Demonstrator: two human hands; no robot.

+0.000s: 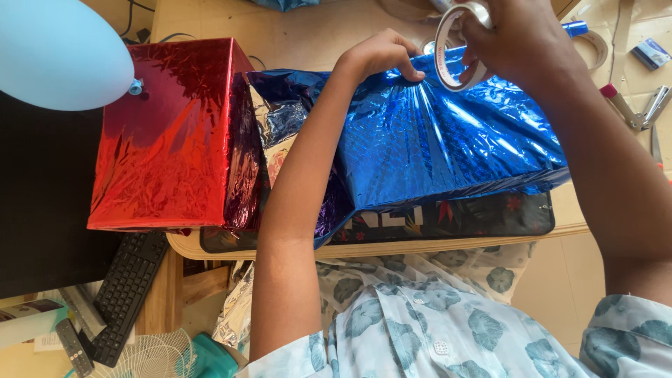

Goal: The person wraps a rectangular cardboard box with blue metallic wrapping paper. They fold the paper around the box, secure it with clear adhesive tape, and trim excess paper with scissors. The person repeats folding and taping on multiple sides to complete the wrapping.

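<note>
Head view, near edge: patterned shirt (434, 329) of the person fills 6 o'clock; both forearms reach up from it.
Floor, 7 o'clock: black keyboard (126, 294) and a remote (73, 346) lie below the worktop (336, 31) edge, beside a white fan grille (150, 357).
Tray: dark printed tray (490, 217) lies at the worktop's near edge, under the blue parcel.
Blue parcel: box in blue foil wrap (448, 150) sits at centre, on the tray, its foil gathered into creases at 12 o'clock.
Left hand (381, 56): fingers (413, 70) clenched down on the gathered foil at the parcel's far edge.
Right hand (514, 38): fingers grasping a roll of clear tape (451, 49), held upright just beside the left hand, above the foil.
Red parcel: box in red foil (168, 133) stands at 9 o'clock, touching the blue wrap.
Balloon: pale blue balloon (59, 52) at 10 o'clock, knot against the red box.
Far right, 2 o'clock: stapler (654, 105) and red-capped pen (619, 101) on the worktop.
</note>
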